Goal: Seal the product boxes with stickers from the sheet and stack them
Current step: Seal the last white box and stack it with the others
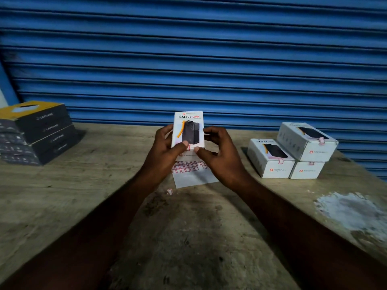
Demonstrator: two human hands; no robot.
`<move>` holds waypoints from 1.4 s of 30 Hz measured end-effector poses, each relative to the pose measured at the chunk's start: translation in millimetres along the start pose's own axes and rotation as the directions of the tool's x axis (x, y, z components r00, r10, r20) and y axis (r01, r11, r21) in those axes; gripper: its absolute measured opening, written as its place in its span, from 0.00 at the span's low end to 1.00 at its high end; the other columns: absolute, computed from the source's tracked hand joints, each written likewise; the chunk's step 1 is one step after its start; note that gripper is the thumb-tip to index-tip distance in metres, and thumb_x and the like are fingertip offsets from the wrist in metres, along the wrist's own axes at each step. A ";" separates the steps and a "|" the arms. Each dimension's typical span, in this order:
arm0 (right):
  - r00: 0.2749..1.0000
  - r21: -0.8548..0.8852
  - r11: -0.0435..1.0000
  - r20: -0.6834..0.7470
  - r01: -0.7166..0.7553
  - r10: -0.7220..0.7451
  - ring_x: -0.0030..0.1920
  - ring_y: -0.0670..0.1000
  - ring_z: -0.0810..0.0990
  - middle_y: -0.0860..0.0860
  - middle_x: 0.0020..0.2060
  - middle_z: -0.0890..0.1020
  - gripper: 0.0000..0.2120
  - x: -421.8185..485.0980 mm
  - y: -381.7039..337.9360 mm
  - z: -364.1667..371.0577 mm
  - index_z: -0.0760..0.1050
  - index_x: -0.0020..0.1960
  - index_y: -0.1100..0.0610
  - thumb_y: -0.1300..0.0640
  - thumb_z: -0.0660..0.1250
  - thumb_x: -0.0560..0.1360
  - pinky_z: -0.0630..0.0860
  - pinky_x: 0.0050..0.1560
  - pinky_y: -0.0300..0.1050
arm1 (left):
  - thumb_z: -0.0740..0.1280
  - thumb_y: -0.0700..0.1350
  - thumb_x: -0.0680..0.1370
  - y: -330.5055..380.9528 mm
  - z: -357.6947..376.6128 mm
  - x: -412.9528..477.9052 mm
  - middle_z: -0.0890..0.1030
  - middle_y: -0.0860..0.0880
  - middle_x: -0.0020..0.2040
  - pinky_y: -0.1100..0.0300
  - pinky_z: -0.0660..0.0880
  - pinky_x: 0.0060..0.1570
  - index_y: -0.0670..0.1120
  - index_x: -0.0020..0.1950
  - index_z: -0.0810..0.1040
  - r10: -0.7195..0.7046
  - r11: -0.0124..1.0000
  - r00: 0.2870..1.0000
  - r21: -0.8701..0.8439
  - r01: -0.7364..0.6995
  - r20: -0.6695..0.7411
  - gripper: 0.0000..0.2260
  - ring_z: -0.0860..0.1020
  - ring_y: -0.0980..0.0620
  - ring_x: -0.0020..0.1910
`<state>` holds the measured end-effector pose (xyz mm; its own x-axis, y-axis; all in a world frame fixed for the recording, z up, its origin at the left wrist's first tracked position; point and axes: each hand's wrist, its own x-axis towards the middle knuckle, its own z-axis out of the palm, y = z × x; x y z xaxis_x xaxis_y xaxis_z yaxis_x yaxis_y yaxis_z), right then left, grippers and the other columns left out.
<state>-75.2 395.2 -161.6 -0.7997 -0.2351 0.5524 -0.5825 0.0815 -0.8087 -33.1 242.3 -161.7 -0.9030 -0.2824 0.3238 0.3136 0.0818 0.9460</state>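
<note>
The sheet (pixel 194 176) lies flat on the table (pixel 83 195). Above its far end both hands hold the box (pixel 188 122) upright, off the table, with its printed face toward the camera. Box and hands hide the sheet's far edge.

The left hand (pixel 165 147) grips the box's left side, fingers curled behind it and thumb pressed on the lower front. The right hand (pixel 222 151) curls round the right side, its thumb tip pressed at the bottom edge. Between the thumbs a red-edged sticker (pixel 187 147) shows on the box's lower edge.

Just near-left of the sheet a loose sticker (pixel 169 191) lies on the table. Well to the sheet's right stand three sealed boxes (pixel 270 162): two on the table and one resting across them, each with a sticker over its flap. Far to the sheet's left is a stack of dark boxes (pixel 41 130) with a yellow top. Near-right of the sheet is a white powdery patch (pixel 351 212). Beyond the sheet hangs a shutter (pixel 188 59).

The sheet is white paper, with rows of small red-outlined squares on its far part and its near part bare. The white boxes are rectangular card printed with a black product and an orange stroke. The table is rough, grainy and darkly stained. The shutter is blue, ribbed in horizontal slats.
</note>
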 end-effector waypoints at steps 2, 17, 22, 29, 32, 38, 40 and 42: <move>1.000 0.033 0.999 -0.018 -0.015 0.015 0.60 0.43 0.77 0.55 0.60 0.77 0.20 -0.4 -2.0 1.1 0.71 0.59 0.56 0.65 0.74 0.71 0.80 0.56 0.44 | 0.67 0.34 0.79 -0.8 -1.1 2.5 0.83 0.52 0.54 0.50 0.80 0.50 0.47 0.72 0.65 -0.026 0.998 0.999 -0.053 0.027 0.018 0.24 0.83 0.56 0.46; 0.949 -0.063 0.947 -0.039 -0.314 0.312 0.53 0.47 0.79 0.47 0.55 0.79 0.30 -5.4 -4.6 3.6 0.66 0.67 0.53 0.39 0.70 0.73 0.73 0.51 0.40 | 0.66 0.31 0.79 4.2 3.9 3.4 0.82 0.47 0.56 0.64 0.80 0.42 0.45 0.67 0.70 -0.005 0.991 0.999 -0.137 -0.001 -0.037 0.19 0.83 0.57 0.49; 0.955 0.143 0.946 0.105 -0.292 0.279 0.54 0.49 0.84 0.48 0.54 0.85 0.22 -4.1 -9.5 -0.4 0.78 0.60 0.51 0.40 0.68 0.72 0.78 0.61 0.54 | 0.72 0.37 0.76 5.2 -0.9 5.9 0.79 0.47 0.60 0.59 0.79 0.54 0.45 0.67 0.72 0.023 0.997 0.995 -0.067 -0.030 -0.101 0.22 0.79 0.52 0.57; 0.900 0.306 0.878 0.355 -0.367 0.253 0.58 0.58 0.82 0.57 0.58 0.83 0.22 -0.1 -9.6 -9.8 0.75 0.66 0.58 0.46 0.63 0.78 0.78 0.61 0.55 | 0.70 0.47 0.74 11.3 1.6 -2.5 0.84 0.44 0.57 0.43 0.78 0.57 0.47 0.61 0.78 -0.222 0.925 0.959 -0.274 0.265 0.176 0.16 0.82 0.42 0.56; 0.931 0.266 0.905 0.247 -0.331 0.268 0.53 0.54 0.83 0.57 0.55 0.83 0.17 4.2 -7.6 -14.1 0.74 0.63 0.61 0.53 0.65 0.78 0.80 0.44 0.39 | 0.71 0.42 0.76 8.5 1.4 0.4 0.85 0.47 0.55 0.48 0.81 0.50 0.48 0.61 0.77 -0.187 0.951 0.978 -0.231 0.204 0.093 0.14 0.84 0.46 0.53; 0.983 0.190 0.967 0.096 -0.172 0.156 0.50 0.49 0.80 0.51 0.52 0.78 0.22 5.3 -1.1 -7.5 0.69 0.66 0.51 0.52 0.69 0.73 0.79 0.47 0.44 | 0.76 0.36 0.72 5.7 -4.1 3.5 0.82 0.49 0.59 0.61 0.81 0.44 0.49 0.67 0.70 -0.067 0.997 0.998 -0.045 0.067 0.004 0.27 0.82 0.53 0.55; 0.992 0.137 0.985 0.080 -0.104 0.094 0.52 0.52 0.81 0.50 0.52 0.80 0.18 5.0 0.8 -7.0 0.72 0.62 0.49 0.54 0.68 0.73 0.80 0.52 0.50 | 0.72 0.31 0.73 8.8 -5.9 4.6 0.82 0.46 0.60 0.58 0.82 0.44 0.48 0.69 0.71 -0.115 0.986 0.990 -0.109 0.123 0.082 0.27 0.83 0.48 0.56; 0.990 0.211 0.969 0.082 -0.132 0.117 0.52 0.54 0.81 0.55 0.52 0.81 0.16 6.1 2.1 -7.5 0.75 0.59 0.48 0.56 0.65 0.71 0.80 0.50 0.53 | 0.70 0.30 0.74 10.1 -7.3 5.3 0.83 0.45 0.61 0.54 0.82 0.48 0.46 0.70 0.71 -0.128 0.978 0.983 -0.145 0.147 0.132 0.27 0.82 0.45 0.58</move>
<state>-82.4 401.2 -158.5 -0.8475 -0.3028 0.4359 -0.4283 -0.0949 -0.8986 -32.6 234.7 -150.5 -0.9665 -0.1619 0.1990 0.2168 -0.1005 0.9710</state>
